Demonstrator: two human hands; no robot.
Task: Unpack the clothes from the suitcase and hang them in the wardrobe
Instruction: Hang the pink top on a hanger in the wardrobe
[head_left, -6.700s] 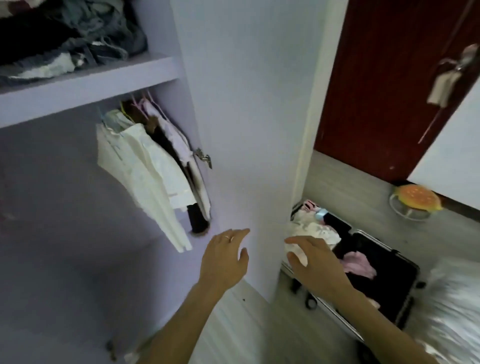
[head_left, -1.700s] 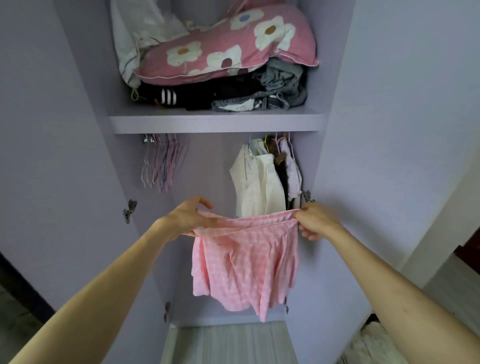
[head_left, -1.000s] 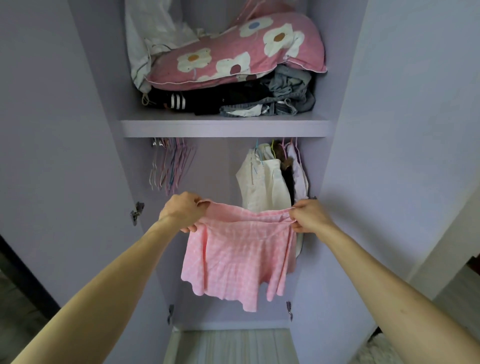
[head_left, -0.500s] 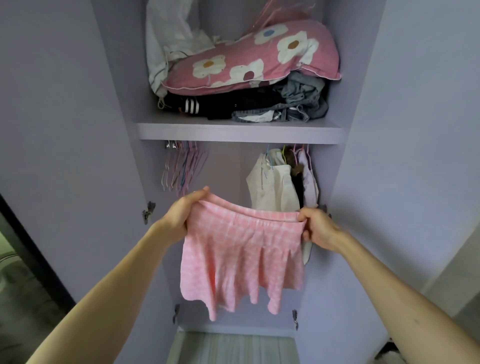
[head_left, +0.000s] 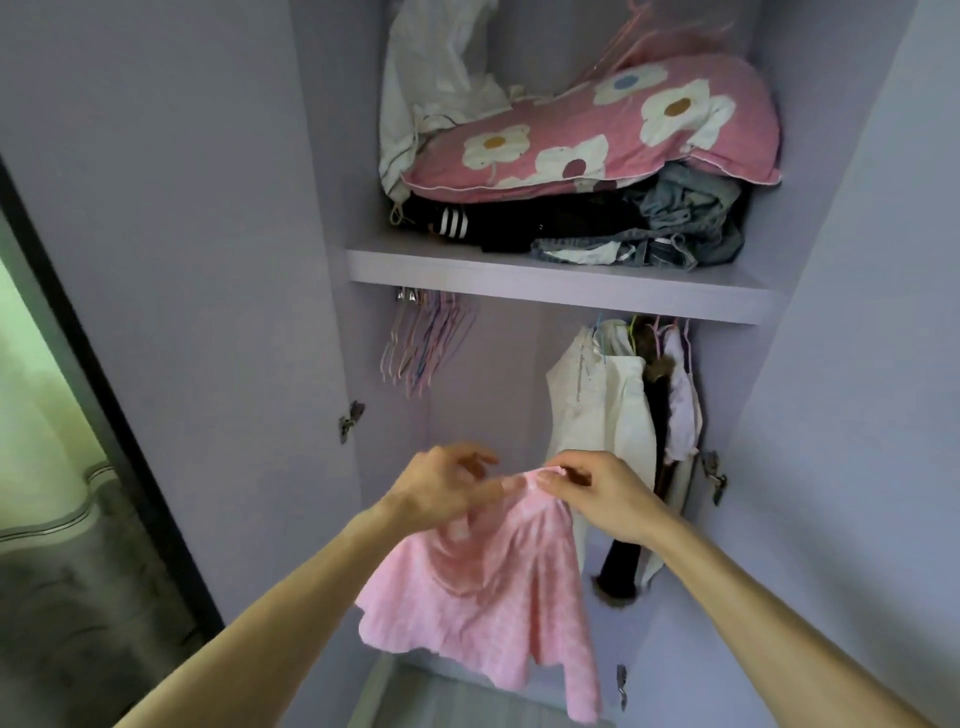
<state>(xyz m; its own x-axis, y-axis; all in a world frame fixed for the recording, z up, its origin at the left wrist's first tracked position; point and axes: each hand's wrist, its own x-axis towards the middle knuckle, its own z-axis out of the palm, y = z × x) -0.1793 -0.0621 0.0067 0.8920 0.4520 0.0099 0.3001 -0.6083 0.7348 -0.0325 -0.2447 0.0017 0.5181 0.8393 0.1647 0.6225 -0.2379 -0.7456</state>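
Our left hand (head_left: 447, 486) and right hand (head_left: 602, 493) pinch the skirt (head_left: 493, 597) by its waistband, not yet hung; hangers (head_left: 426, 343) wait above-left of the grip, clothes (head_left: 608, 415) already hang behind.

Faced an open wardrobe (head_left: 498, 389). On its shelf (head_left: 545, 280), far and high, kept a pillow (head_left: 597, 135) atop folded clothes (head_left: 571, 228). Under that shelf, had spare hangers (head_left: 426, 343) at left and hung garments (head_left: 608, 415) at right. Nearer, before those garments, held a skirt (head_left: 493, 597) by its top, left hand (head_left: 441, 483) and right hand (head_left: 608, 493) close together.
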